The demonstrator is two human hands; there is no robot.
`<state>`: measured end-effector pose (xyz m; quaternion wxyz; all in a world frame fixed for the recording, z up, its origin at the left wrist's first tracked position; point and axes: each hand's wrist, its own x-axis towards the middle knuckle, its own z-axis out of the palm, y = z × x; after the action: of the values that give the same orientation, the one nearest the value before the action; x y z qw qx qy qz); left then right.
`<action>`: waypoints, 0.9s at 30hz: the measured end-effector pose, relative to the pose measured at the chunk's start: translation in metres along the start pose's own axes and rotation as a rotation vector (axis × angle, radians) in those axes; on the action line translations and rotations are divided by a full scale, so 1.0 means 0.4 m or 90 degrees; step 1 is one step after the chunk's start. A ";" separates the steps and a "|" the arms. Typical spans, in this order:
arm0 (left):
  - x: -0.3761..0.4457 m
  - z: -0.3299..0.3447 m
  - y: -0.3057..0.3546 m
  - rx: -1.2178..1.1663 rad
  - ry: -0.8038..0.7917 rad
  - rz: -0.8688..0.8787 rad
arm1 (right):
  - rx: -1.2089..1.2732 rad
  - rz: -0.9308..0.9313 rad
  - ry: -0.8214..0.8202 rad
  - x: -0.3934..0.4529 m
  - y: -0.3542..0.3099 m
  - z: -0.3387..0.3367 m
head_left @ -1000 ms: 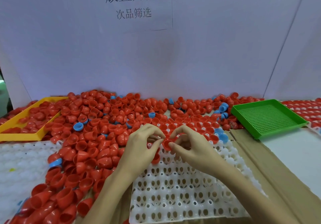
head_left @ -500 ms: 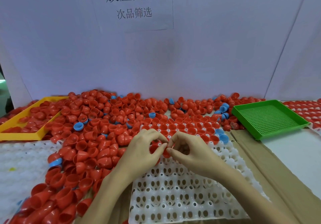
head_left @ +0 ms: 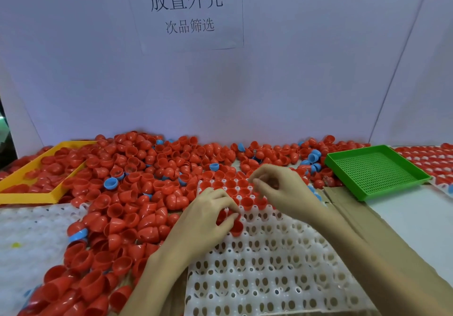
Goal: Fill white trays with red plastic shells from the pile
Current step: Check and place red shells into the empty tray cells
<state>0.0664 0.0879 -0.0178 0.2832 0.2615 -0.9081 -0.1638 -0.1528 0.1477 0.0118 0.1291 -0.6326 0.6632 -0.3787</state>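
Head view, looking forward and down over a bench. Near centre, a white tray (head_left: pixel 269 266) of round pockets, lying on brown cardboard (head_left: pixel 362 220); only its far rows filled with red shells (head_left: pixel 241 184), open side up, the near rows bare. Probably filled far to near, so that the hands need not reach across seated pieces.

Left hand (head_left: pixel 208 217) low over the filled edge, fingers curled round several red shells, one shell (head_left: pixel 237 226) pinched at the fingertips just above a bare pocket. Likely a small stock kept in the palm to feed pockets one by one.

Right hand (head_left: pixel 282 188) raised a little over the far right rows, fingers bent, thumb and forefinger close together; whether anything sits between them cannot be told, blurred there.

Pile (head_left: pixel 137 188) of red shells spread left and far of the tray, touching its left and far edges, within easy reach. A few blue shells (head_left: pixel 110 183) mixed in.

Far left, a yellow tray (head_left: pixel 27 197) holding red shells. Far right, a green perforated tray (head_left: pixel 375 171). At the right edge, another filled tray (head_left: pixel 429 161). Near left, a second white tray (head_left: pixel 29 242), partly under the pile. On the back wall, a printed sign (head_left: pixel 186 9).
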 end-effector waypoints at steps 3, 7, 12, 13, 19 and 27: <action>0.002 -0.002 -0.007 0.000 0.019 -0.004 | -0.107 0.019 0.029 0.089 0.027 -0.021; 0.003 -0.010 -0.017 -0.001 0.027 -0.012 | -0.281 0.044 -0.017 0.219 0.081 -0.043; 0.001 -0.018 -0.019 0.004 0.044 -0.013 | -0.368 0.056 -0.179 0.302 0.134 -0.046; 0.002 -0.020 -0.020 0.003 0.047 -0.012 | -0.379 0.050 -0.196 0.312 0.138 -0.039; 0.003 -0.023 -0.020 0.001 0.060 -0.008 | -0.423 0.046 -0.175 0.337 0.151 -0.004; 0.005 -0.033 -0.032 0.017 0.118 -0.059 | -0.213 -0.043 0.019 0.252 0.102 -0.032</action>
<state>0.0779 0.0743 -0.0122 0.3546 0.3212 -0.8670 -0.1394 -0.2080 0.0540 0.0245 -0.0003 -0.6615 0.6972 -0.2762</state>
